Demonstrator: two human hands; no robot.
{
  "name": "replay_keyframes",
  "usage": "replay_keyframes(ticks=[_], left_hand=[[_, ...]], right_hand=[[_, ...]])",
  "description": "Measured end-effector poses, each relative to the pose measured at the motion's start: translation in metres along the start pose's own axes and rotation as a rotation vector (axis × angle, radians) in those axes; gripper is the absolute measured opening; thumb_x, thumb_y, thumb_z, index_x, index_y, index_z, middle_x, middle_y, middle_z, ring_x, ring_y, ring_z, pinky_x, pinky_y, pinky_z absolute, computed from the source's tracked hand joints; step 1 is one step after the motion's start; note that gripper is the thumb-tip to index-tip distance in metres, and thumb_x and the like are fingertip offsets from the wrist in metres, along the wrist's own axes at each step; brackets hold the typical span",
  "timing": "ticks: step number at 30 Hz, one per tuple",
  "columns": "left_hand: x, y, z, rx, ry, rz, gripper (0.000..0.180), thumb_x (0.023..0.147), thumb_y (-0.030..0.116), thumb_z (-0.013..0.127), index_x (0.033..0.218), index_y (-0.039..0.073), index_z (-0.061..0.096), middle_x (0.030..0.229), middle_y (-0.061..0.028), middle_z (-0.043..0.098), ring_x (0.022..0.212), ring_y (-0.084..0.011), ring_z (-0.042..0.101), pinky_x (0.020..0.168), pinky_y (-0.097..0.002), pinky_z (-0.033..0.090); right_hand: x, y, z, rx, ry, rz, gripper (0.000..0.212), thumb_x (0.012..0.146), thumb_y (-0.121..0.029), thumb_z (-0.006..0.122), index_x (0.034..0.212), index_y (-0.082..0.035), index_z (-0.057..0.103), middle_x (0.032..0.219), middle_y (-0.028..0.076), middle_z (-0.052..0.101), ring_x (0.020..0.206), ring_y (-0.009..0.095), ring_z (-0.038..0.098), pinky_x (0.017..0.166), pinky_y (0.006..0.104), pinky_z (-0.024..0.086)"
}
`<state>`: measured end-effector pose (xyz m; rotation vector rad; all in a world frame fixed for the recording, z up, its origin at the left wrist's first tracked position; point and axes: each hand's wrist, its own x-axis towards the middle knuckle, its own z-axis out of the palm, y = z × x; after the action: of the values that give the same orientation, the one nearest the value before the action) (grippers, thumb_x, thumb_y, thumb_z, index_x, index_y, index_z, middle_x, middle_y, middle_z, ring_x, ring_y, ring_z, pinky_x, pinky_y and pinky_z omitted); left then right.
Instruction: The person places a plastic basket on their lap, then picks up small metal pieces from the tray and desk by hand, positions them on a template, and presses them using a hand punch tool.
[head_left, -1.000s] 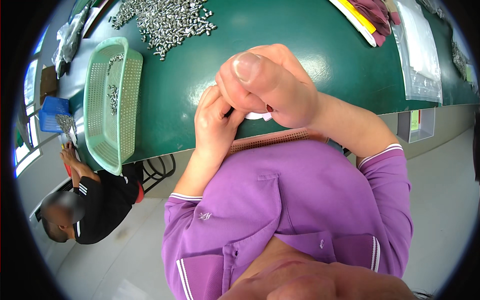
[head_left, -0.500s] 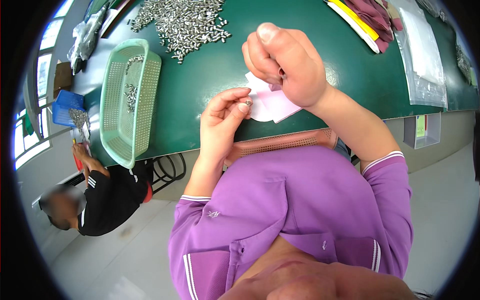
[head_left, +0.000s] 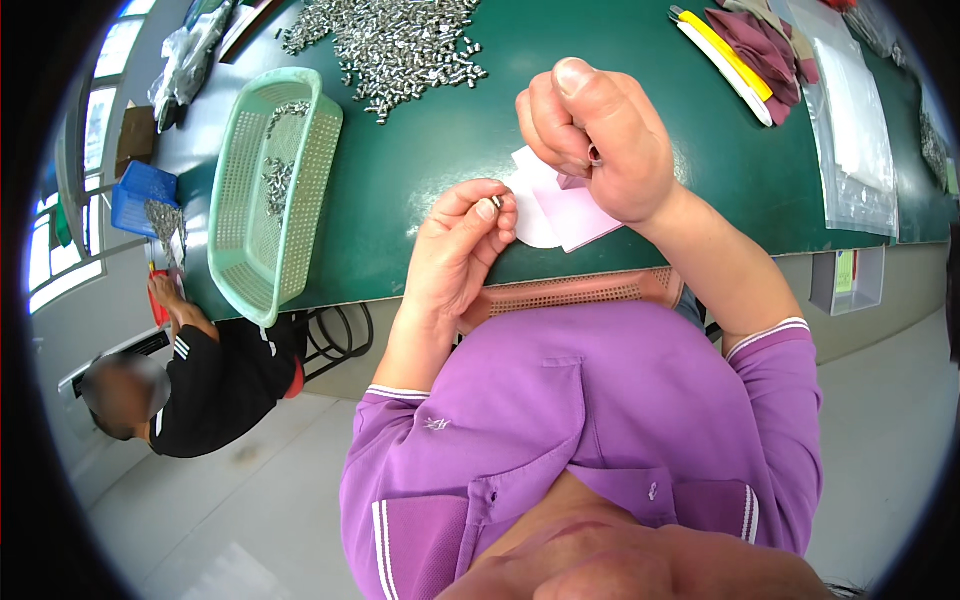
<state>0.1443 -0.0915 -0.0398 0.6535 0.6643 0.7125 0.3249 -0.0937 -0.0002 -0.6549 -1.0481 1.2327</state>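
Observation:
Between its thumb and fingertips, my left hand (head_left: 455, 245) pinches a small shiny metal part (head_left: 497, 202) near the table's front edge. My right hand (head_left: 625, 140) is curled into a fist, a little higher and to the right. A small dark gap with a glint shows in that fist, but what lies inside is mostly hidden. Under and beside the right hand lie pale pink paper sheets (head_left: 585, 220) on the green table (head_left: 420, 140). A large pile of similar small metal parts (head_left: 405, 45) spreads at the far side.
A light green plastic basket (head_left: 225, 220) holding some metal parts stands on the left. A salmon basket (head_left: 570, 290) sits below the table edge against me. Yellow-and-white strips (head_left: 735, 75), maroon cloth (head_left: 750, 50) and plastic bags (head_left: 855, 140) lie right. Another person (head_left: 215, 390) sits far left.
The whole view has shifted slightly, moving the table things rightward in the picture. My left fingers have turned the metal part a little; my right fist stays closed.

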Motion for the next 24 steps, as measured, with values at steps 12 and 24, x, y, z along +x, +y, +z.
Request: replay_keyframes(ticks=[12,24], left_hand=[[0.004,0.127,-0.066,1.933,0.924,0.997,0.016,0.073,0.0,0.059,0.085,0.009,0.064,0.086,-0.0073,0.058,0.079,-0.0227,0.055,0.07,-0.0324,0.044],[0.085,0.076,-0.035,2.008,0.248,0.83,0.011,0.07,0.006,0.061,0.081,0.008,0.061,0.08,-0.0063,0.054,0.082,-0.0248,0.052,0.071,-0.0354,0.043]], right_hand=[[0.001,-0.001,-0.001,-0.007,-0.021,-0.015,0.046,0.09,-0.032,0.025,0.05,-0.009,0.031,0.047,0.002,0.034,0.045,0.007,0.025,0.041,0.0214,0.024],[-0.001,-0.005,-0.002,0.015,0.01,0.045,0.046,0.09,-0.031,0.026,0.05,-0.009,0.03,0.047,0.002,0.034,0.045,0.007,0.025,0.041,0.0214,0.024]])
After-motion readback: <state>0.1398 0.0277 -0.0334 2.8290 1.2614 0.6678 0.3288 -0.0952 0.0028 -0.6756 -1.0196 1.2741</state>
